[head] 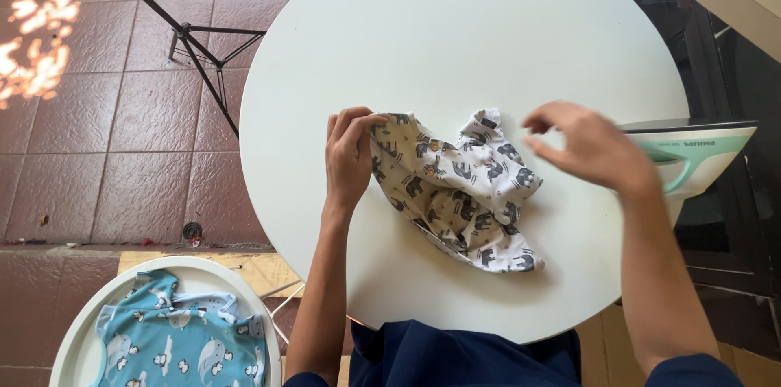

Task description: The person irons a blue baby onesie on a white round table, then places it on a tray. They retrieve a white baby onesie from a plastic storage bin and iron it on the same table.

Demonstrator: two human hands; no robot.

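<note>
- The left hand (348, 161) lies at the near-left edge of a small white garment printed with grey elephants (455, 188); its fingertips curl over and pinch that edge against the round white table (455, 21).
- The right hand (587, 147) hovers just past the garment's far-right side, fingers loosely spread and slightly blurred, gripping nothing and not touching the cloth as far as can be seen.
- The garment sits between the two hands, near the middle of the table, and is crumpled: folds are bunched up, one lobe rises toward the right hand and another trails toward the person's body.
- Judged from how it lies, smoothing or folding has barely begun; nothing is flattened or squared, so nearly all the handling is left.
- Its long axis runs diagonally, from the pinched corner by the left hand down toward the near-right edge of the table; which end is the neck cannot be told.
- Beyond the right hand, a pale green and white iron (691, 155) stands at the table's rim.
- Below the left forearm, a light blue printed garment (179, 346) lies in a white round basket (69, 346) on the floor.
- Past the left hand, a black tripod stand (199, 49) rests on reddish floor tiles (122, 126).
</note>
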